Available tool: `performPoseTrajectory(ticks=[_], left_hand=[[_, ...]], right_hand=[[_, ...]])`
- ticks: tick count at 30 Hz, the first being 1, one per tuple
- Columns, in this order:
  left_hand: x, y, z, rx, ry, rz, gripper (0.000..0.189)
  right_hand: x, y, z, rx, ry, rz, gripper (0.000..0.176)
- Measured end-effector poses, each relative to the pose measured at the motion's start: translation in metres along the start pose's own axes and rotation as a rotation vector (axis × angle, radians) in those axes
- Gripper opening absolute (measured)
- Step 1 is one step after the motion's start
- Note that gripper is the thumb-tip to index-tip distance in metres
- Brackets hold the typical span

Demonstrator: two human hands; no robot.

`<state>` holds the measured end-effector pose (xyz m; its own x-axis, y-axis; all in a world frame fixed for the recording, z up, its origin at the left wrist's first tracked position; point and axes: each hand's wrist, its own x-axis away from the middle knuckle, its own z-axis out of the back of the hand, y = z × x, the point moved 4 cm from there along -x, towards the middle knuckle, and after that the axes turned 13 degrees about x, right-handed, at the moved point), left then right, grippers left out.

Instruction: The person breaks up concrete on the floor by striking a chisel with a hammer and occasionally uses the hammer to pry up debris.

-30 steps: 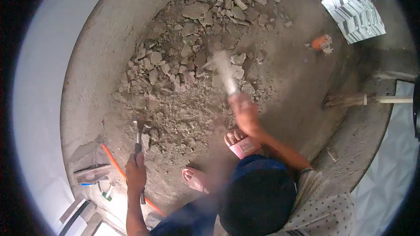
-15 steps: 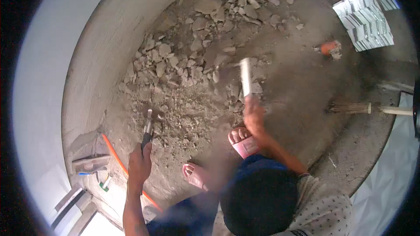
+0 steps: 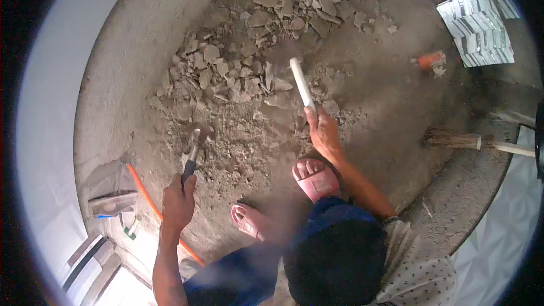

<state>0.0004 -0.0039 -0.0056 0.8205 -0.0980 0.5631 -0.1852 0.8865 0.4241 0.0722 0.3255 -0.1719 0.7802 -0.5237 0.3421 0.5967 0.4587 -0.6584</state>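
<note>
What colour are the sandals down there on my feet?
Pink; the sandals show best in the head view.

Head view: the left hand (image 3: pixel 179 201) grips a hammer (image 3: pixel 192 156) and the right hand (image 3: pixel 325 133) a white rod-shaped tool (image 3: pixel 302 84), near broken rubble (image 3: pixel 212 68), with pink sandals (image 3: pixel 318 185) below and a brush (image 3: pixel 453 139) at right.

Blue trousers (image 3: pixel 235 275) at 6-7 o'clock; pink open-toe slides, L slide (image 3: pixel 249 224) nr 6-7, R slide (image 3: pixel 318 182) nr 4-5 w/ a paler patch on its strap. Lt-coloured, loose sleeve (image 3: pixel 422 266), approx 4 o'clock, w/ small dk motifs. Dk rounded form (image 3: pixel 334 260) nr 5, unclear.
</note>
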Motion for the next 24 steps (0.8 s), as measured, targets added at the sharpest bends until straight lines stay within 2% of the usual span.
performPoseTrajectory(ticks=[4, 8, 9, 10, 12, 13, 14, 15, 16, 17, 18, 20, 23, 24], left_hand=[[0.000, 0.007, -0.004, -0.034, 0.020, -0.090, 0.034], [0.000, 0.013, -0.005, -0.072, 0.031, -0.130, 0.033], [-0.002, 0.015, -0.005, -0.073, 0.028, -0.160, 0.033], [-0.003, 0.017, -0.006, -0.074, 0.025, -0.187, 0.032], [-0.009, 0.022, -0.006, -0.001, 0.010, -0.203, 0.033], [-0.012, 0.025, -0.005, 0.036, 0.007, -0.203, 0.033], [-0.015, 0.030, -0.005, 0.148, -0.007, -0.161, 0.034], [-0.020, 0.039, -0.008, 0.262, -0.019, -0.127, 0.034], [-0.029, 0.047, -0.010, 0.380, -0.031, -0.096, 0.035], [-0.038, 0.052, -0.012, 0.341, -0.008, -0.180, 0.036], [-0.050, 0.058, -0.016, 0.305, 0.015, -0.270, 0.036], [-0.071, 0.071, -0.024, 0.410, 0.023, -0.310, 0.036], [-0.088, 0.093, -0.045, 0.795, 0.024, -0.159, 0.036], [-0.090, 0.100, -0.054, 0.910, 0.052, -0.113, 0.035]], right_hand=[[-0.035, 0.022, 0.034, 0.143, 0.182, -0.205, 0.043], [-0.023, 0.007, 0.020, 0.174, 0.081, 0.111, 0.040], [-0.008, 0.003, 0.008, 0.229, -0.066, -0.017, 0.038], [0.002, -0.006, 0.007, 0.238, -0.069, 0.117, 0.036], [0.000, -0.007, 0.009, 0.257, -0.097, 0.110, 0.038], [-0.005, -0.015, 0.022, 0.256, -0.041, 0.175, 0.040], [-0.013, -0.022, 0.040, 0.254, 0.016, 0.236, 0.042], [-0.028, -0.012, 0.050, 0.353, -0.016, 0.064, 0.044], [-0.046, -0.015, 0.068, 0.425, 0.029, 0.184, 0.045], [-0.061, -0.019, 0.087, 0.500, 0.072, 0.301, 0.045], [-0.076, -0.021, 0.098, 0.544, 0.008, 0.321, 0.045], [-0.096, -0.029, 0.113, 0.636, -0.129, 0.358, 0.045], [-0.099, -0.071, 0.128, 0.896, -0.201, 0.344, 0.042], [-0.100, -0.081, 0.131, 0.951, -0.160, 0.468, 0.041]])
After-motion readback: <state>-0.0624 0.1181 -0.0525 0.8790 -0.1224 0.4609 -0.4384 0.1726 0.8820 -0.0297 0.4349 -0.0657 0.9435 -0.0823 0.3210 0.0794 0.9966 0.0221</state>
